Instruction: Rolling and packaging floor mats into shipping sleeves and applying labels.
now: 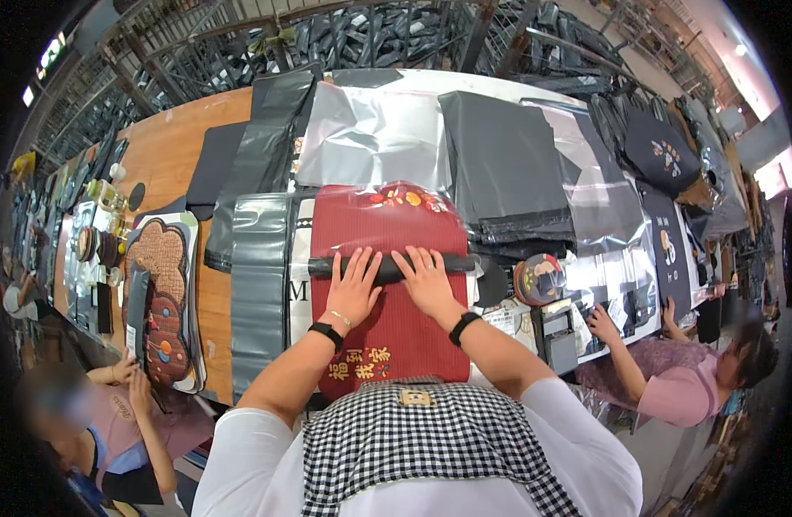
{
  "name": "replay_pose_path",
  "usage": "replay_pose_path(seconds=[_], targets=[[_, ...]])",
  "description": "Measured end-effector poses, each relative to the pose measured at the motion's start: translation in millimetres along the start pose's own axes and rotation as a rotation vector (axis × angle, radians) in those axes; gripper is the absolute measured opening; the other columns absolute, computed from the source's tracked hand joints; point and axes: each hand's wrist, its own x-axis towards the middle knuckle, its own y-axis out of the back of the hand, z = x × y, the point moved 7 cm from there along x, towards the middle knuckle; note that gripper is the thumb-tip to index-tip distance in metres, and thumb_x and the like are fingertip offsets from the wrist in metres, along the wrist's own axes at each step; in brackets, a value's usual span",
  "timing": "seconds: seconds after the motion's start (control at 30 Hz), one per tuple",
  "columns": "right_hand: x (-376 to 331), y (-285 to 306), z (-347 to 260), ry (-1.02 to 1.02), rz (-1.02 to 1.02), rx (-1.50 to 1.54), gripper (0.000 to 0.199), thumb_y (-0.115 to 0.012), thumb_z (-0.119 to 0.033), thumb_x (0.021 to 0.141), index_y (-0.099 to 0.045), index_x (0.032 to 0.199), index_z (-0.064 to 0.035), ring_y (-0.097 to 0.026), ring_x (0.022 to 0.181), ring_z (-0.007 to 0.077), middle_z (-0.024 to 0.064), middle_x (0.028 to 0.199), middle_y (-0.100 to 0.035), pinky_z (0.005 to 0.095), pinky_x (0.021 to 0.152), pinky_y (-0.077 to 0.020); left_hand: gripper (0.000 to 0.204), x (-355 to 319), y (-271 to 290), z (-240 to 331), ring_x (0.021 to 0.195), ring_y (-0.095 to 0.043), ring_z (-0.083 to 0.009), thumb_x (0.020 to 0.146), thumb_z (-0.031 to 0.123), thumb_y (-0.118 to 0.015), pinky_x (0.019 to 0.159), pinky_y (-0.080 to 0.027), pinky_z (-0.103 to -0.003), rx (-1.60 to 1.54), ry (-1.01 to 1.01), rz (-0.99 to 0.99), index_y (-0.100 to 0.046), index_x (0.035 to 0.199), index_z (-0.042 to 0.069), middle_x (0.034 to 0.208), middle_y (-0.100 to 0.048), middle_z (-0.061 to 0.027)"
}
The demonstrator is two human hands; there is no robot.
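In front of me lies a long red ribbed mat, printed with flowers at its far end and lettering near me. Across its middle stretches a dark roll; I cannot tell whether it is a rolled mat or plastic. My left hand presses on the roll's left half, fingers stretched forward over it. My right hand rests likewise on the roll just right of centre, fingers extended. Clear film seems to cover the mat's far part.
Grey plastic bags lie left of the mat; a dark bag stack lies beyond it to the right. A round tape stack stands right. Co-workers sit either side: one hand near brown mats, another hand at the right edge.
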Motion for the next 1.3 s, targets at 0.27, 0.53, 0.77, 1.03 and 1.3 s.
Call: replay_pose_path(seconds=[0.27, 0.53, 0.77, 1.03, 1.3], targets=[[-111.3, 12.3, -59.2, 0.069, -0.247, 0.161, 0.063, -0.07, -0.023, 0.094, -0.054, 0.154, -0.0121, -0.058, 0.123, 0.0345, 0.0181, 0.138, -0.058, 0.0521, 0.103, -0.0412, 0.076, -151.7, 5.8, 43.1, 0.162, -0.031, -0.0268, 0.098, 0.038, -0.071, 0.129, -0.016, -0.067, -0.057, -0.073, -0.172, -0.042, 0.166, 0.022, 0.175, -0.033, -0.0105], [-111.6, 42.3, -66.4, 0.055, -0.175, 0.108, 0.08, -0.075, -0.033, 0.095, -0.041, 0.164, -0.0068, -0.019, 0.163, 0.0434, 0.0244, 0.177, -0.018, 0.0668, 0.127, -0.0182, 0.07, -94.3, -3.2, 19.0, 0.164, -0.024, -0.0303, 0.107, 0.044, -0.057, 0.13, -0.007, -0.067, -0.053, -0.029, -0.133, -0.038, 0.167, 0.015, 0.177, -0.027, -0.0129], [-75.8, 18.1, -42.0, 0.018, -0.24, 0.118, 0.109, -0.082, -0.044, 0.084, -0.027, 0.169, -0.0038, -0.012, 0.166, 0.0425, 0.029, 0.176, -0.014, 0.069, 0.129, -0.0121, 0.058, 20.0, -5.7, -23.9, 0.147, -0.043, -0.0336, 0.104, 0.043, -0.061, 0.125, -0.023, -0.061, 0.058, 0.11, 0.079, -0.054, 0.151, 0.011, 0.155, -0.049, -0.0157], [2.6, -0.4, 9.1, 0.021, -0.231, 0.143, 0.123, -0.088, -0.049, 0.075, -0.023, 0.172, -0.0115, -0.01, 0.168, 0.0359, 0.0208, 0.18, -0.013, 0.0689, 0.129, -0.009, 0.041, 53.3, -13.9, 19.6, 0.122, -0.054, -0.0295, 0.1, 0.044, -0.065, 0.107, -0.039, -0.047, 0.051, 0.079, 0.054, -0.067, 0.116, 0.006, 0.122, -0.059, -0.0114], [-39.0, -5.4, -16.3, 0.068, -0.273, -0.043, 0.101, -0.086, -0.026, 0.08, -0.036, 0.166, -0.0116, -0.053, 0.134, 0.0298, 0.0111, 0.139, -0.057, 0.0541, 0.109, -0.0408, 0.032, -25.7, -12.9, 39.5, 0.124, -0.057, -0.0254, 0.1, 0.028, -0.064, 0.113, -0.037, -0.048, -0.05, -0.088, 0.115, -0.065, 0.127, 0.01, 0.127, -0.063, -0.0075]])
